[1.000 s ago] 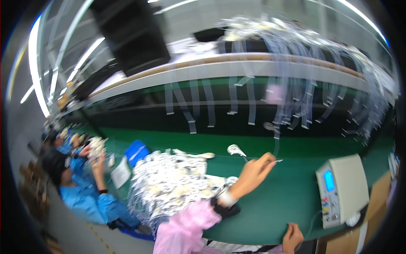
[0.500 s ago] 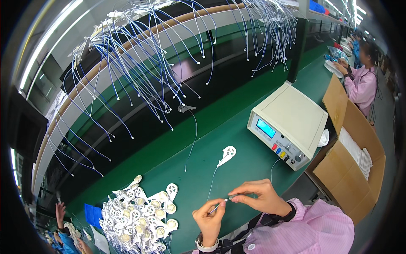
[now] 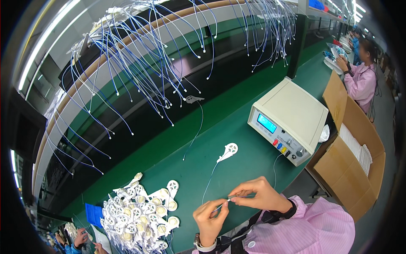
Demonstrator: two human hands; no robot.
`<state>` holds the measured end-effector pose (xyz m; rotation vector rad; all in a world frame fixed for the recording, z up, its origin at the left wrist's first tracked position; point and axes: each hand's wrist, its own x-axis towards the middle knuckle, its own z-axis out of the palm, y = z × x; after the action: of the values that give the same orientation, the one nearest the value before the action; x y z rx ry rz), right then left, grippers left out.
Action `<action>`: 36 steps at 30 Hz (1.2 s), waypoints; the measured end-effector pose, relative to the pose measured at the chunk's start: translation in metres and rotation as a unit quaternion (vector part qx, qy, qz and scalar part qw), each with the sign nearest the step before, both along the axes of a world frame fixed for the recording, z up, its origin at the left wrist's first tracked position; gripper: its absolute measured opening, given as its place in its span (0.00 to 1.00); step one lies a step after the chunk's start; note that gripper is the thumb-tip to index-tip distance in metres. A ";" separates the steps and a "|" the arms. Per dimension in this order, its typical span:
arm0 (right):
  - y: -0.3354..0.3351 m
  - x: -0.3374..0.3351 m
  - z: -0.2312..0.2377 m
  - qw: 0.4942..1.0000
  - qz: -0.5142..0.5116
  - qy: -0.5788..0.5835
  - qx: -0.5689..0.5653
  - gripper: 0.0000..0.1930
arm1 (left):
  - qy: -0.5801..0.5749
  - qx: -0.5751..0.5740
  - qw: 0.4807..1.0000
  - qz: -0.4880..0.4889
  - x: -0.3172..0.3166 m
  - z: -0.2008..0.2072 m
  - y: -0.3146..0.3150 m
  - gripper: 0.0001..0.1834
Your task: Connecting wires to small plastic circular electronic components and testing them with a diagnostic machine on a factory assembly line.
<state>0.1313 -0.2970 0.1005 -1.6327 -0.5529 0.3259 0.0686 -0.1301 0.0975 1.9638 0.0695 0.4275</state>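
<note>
Over the green bench top, both my hands meet fingertip to fingertip at a tiny white connector [image 3: 229,200]. My left hand [image 3: 210,216] pinches a thin cable [image 3: 208,186] just behind its end. This cable runs up to a flat white plastic piece with a spoked round head [image 3: 230,150], lying on the bench. My right hand [image 3: 259,194] is closed on a thin lead [image 3: 275,169] that comes from the front of a beige bench instrument [image 3: 289,114] with a lit blue display. Fingers hide part of the joint, so I cannot tell whether the ends are mated.
Left of my hands lies a heap of similar white pieces [image 3: 141,211], beside a blue block [image 3: 94,215]. Blue and white cables [image 3: 156,72] hang from a rail above. An open cardboard box [image 3: 351,169] stands right. A co-worker [image 3: 363,80] sits far right; another person's hands [image 3: 80,238] show lower left.
My hands stay together at the connector with little movement. The white piece on the bench and the one dangling among the cables have shifted slightly right. The lower-left person's raised hand has come down.
</note>
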 end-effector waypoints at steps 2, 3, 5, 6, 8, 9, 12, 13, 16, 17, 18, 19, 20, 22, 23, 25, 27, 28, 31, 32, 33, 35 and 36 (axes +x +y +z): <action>-0.001 -0.001 0.000 1.000 -0.007 0.010 0.019 0.09 | -0.005 0.000 1.000 -0.001 -0.002 0.000 0.000 0.03; -0.002 -0.001 0.001 1.000 -0.007 0.010 0.019 0.09 | 0.017 -0.001 1.000 0.008 -0.004 -0.001 0.001 0.03; -0.004 -0.001 0.004 1.000 -0.003 0.004 0.022 0.09 | 0.039 -0.001 0.999 0.016 -0.005 0.000 0.001 0.03; -0.005 -0.001 0.004 1.000 -0.005 0.004 0.022 0.09 | 0.034 0.007 0.999 0.005 -0.005 0.002 0.000 0.03; -0.006 0.000 0.002 1.000 0.014 0.014 0.016 0.09 | 0.028 0.016 0.999 -0.006 -0.004 0.002 -0.001 0.03; -0.007 0.001 0.003 1.000 0.013 0.014 0.017 0.09 | 0.022 0.007 1.000 -0.014 -0.003 0.001 -0.001 0.03; -0.010 0.004 0.006 0.998 0.048 0.033 -0.009 0.10 | 0.018 0.002 0.999 -0.033 -0.003 0.000 0.001 0.03; -0.011 0.005 0.005 0.995 0.072 0.063 -0.003 0.10 | 0.020 0.005 0.999 -0.045 -0.004 0.000 0.002 0.03; -0.010 0.004 0.002 0.994 0.083 0.071 0.005 0.10 | 0.028 -0.014 0.999 -0.044 -0.004 -0.003 0.000 0.02; -0.010 0.003 0.002 0.996 0.071 0.049 0.007 0.10 | 0.028 -0.014 0.998 -0.045 -0.004 -0.004 0.001 0.02; -0.010 0.002 0.002 0.996 0.070 0.049 0.006 0.10 | 0.063 -0.022 0.996 -0.054 -0.005 -0.005 0.003 0.03; -0.010 0.002 0.003 0.995 0.083 0.049 0.006 0.10 | 0.096 -0.028 0.993 -0.061 -0.005 -0.006 0.006 0.03; -0.010 0.002 0.003 0.994 0.097 0.050 0.005 0.09 | 0.095 -0.028 0.993 -0.062 -0.006 -0.010 0.008 0.03; -0.015 0.001 0.004 0.992 0.120 0.030 -0.009 0.09 | 0.112 -0.100 0.975 -0.163 -0.005 -0.021 0.013 0.04; -0.016 0.000 0.005 0.989 0.144 0.011 -0.023 0.08 | 0.111 -0.099 0.975 -0.165 -0.002 -0.024 0.013 0.04; -0.018 -0.005 0.006 0.988 0.153 -0.008 -0.007 0.07 | 0.081 -0.237 0.958 -0.140 0.005 -0.029 0.012 0.06; -0.021 -0.009 0.003 0.974 0.224 -0.028 -0.022 0.07 | 0.059 -0.140 0.982 -0.108 0.010 -0.031 0.020 0.07; -0.022 -0.009 0.005 0.973 0.229 -0.010 -0.015 0.07 | 0.001 -0.003 1.000 0.000 0.011 -0.028 0.022 0.07; -0.034 -0.009 0.016 0.980 0.197 0.028 0.010 0.06 | -0.076 0.075 0.969 0.224 0.001 -0.030 0.030 0.07; -0.037 -0.008 0.018 0.978 0.206 0.030 0.012 0.06 | -0.081 0.053 0.963 0.251 -0.005 -0.036 0.036 0.07; -0.041 -0.007 0.018 0.981 0.188 0.034 0.032 0.06 | -0.079 0.056 0.961 0.260 -0.010 -0.040 0.041 0.07; -0.045 -0.005 0.018 0.983 0.173 0.039 0.051 0.05 | 0.016 0.050 0.967 0.249 -0.015 -0.045 0.047 0.10; -0.046 -0.004 0.018 0.979 0.191 0.033 0.060 0.05 | 0.038 0.016 0.977 0.210 -0.010 -0.048 0.043 0.17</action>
<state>0.1271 -0.3427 0.1187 -1.3885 -0.8203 0.6163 0.0582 -0.0872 0.0497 1.9952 0.5383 0.6289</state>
